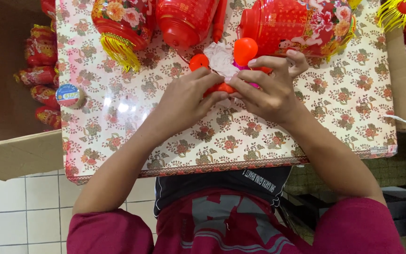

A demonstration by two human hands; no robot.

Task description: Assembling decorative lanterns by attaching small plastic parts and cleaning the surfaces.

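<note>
Orange part (218,88): small, smooth, glossy plastic piece pinched between both hands at the centre of the table; mostly hidden by fingers, so its full shape cannot be told.
Bulbs: two rounded orange plastic pieces, one (245,50) at 12 o'clock of the hands, one (199,61) at 11 o'clock, both touching the paper.
Paper (221,59): crumpled white tissue, soft and creased, between the two bulbs.
Pink bit (240,67): a sliver of magenta showing under the right fingers.
Lanterns: three red, round, glossy ones along the far edge; left (123,21) with flower print and yellow fringe, middle (184,19) plain ribbed, right (301,23) with flowers.
Tape (69,95): a roll with a blue and white round label, at 9 o'clock, near the table's left edge.
Table (334,108): flat, covered by a shiny cloth with small red floral print and a patterned border.
Room: white tiled floor (19,207) at lower left; cardboard flap (19,153) beside the table; packed red goods (41,70) at far left.
Left hand (182,101): palm down, fingers curled, tips gripping the orange part.
Right hand (269,87): palm down, fingers bent inward, gripping the same part, thumb raised at the top.
</note>
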